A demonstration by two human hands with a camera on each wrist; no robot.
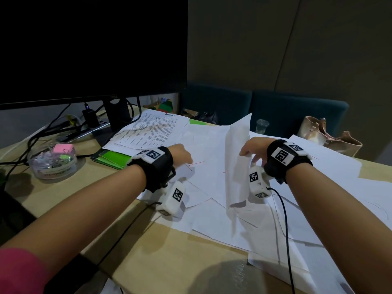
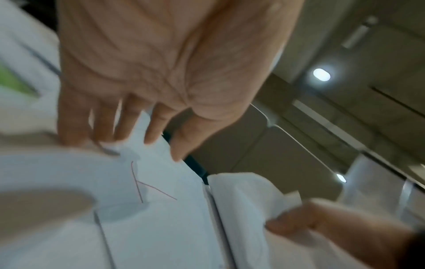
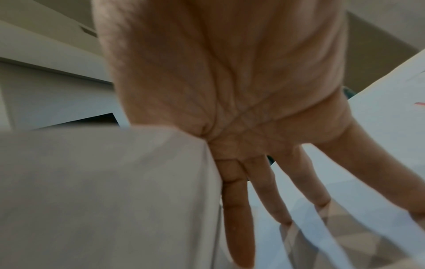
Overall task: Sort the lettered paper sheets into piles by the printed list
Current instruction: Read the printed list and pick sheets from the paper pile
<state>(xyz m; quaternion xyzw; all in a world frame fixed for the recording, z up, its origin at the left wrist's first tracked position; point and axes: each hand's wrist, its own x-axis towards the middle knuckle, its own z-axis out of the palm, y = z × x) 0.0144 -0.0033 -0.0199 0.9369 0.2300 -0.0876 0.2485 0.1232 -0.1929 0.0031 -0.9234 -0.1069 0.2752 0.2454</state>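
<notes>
Hard to read: the printed list (image 1: 156,129) lies just in front of the monitor (image 1: 93,47), its lines of text too small to make out.
Letters: red strokes show on the spread sheets (image 1: 212,149) right of the list; which letters they form cannot be told.
Blur: both wrist views are smeared, and the raised sheet fills the left half of the right wrist view.
Hidden: the left hand's fingertips are out of sight in the head view, behind its knuckles.
Raised sheet (image 1: 238,145): stands nearly upright on edge, right of the list and above the spread sheets, its face turned away so no letter shows.
Right hand (image 1: 253,150): thumb and forefinger pinch the raised sheet's edge; the other fingers (image 3: 303,182) stretch straight out, apart from one another.
Left hand (image 1: 182,154): palm down, fingers (image 2: 76,120) straight and slightly parted, tips touching a flat sheet beside a red mark (image 2: 140,183); it grips nothing.
Desk (image 1: 169,262): carries the list, the sheets, green folders (image 1: 110,157) left of the list, and a tub of clips (image 1: 53,160) farther left.
</notes>
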